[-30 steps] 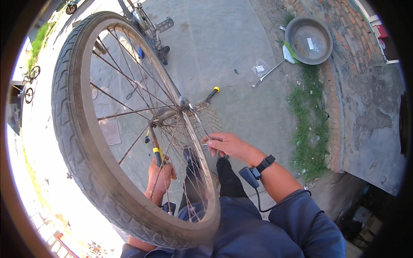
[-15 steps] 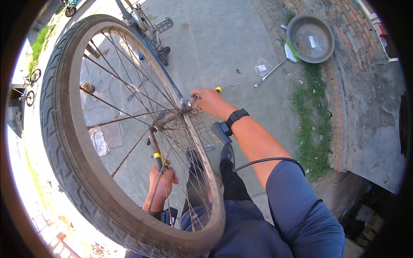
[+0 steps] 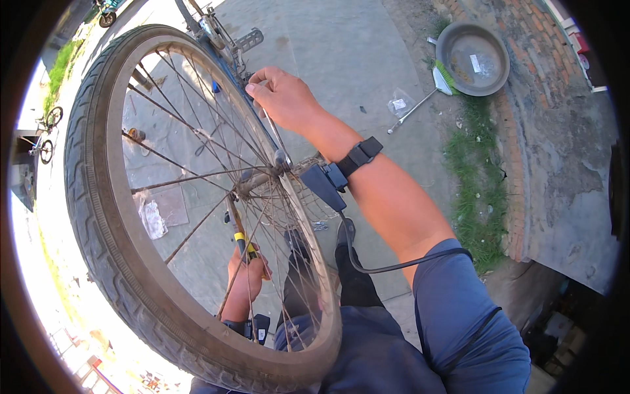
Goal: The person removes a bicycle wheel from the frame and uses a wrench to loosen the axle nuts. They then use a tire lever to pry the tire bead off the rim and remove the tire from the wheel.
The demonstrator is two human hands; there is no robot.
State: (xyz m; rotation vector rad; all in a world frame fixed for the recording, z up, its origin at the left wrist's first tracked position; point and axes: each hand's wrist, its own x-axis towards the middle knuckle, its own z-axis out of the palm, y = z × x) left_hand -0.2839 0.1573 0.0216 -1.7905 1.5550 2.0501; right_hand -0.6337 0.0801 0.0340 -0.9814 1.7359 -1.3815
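Observation:
A bicycle wheel (image 3: 105, 197) with a worn grey tyre and rusty spokes fills the left and middle. Behind its spokes, my left hand (image 3: 248, 276) is closed round a yellow-and-black-handled tool (image 3: 240, 240), whose kind I cannot make out. That tool points up toward the near-left end of the hub (image 3: 252, 182). My right hand (image 3: 285, 102) is above the hub, beside the blue frame tube (image 3: 239, 98), thumb and fingers pinched. From under its fingers a thin metal rod (image 3: 273, 130) slants down to the axle end (image 3: 282, 157), and the grip seems to be on it.
A pedal (image 3: 249, 39) and frame parts stand beyond the wheel. To the far right a round grey basin (image 3: 443, 59) rests beside a green-and-white brush (image 3: 443, 80) and a clear plastic bag (image 3: 399, 104). A wire basket (image 3: 318, 197) sits below the hub.
My right hand has moved from the axle end up and left along the frame tube. The thin rod now shows below it. My left hand and its tool have barely moved.

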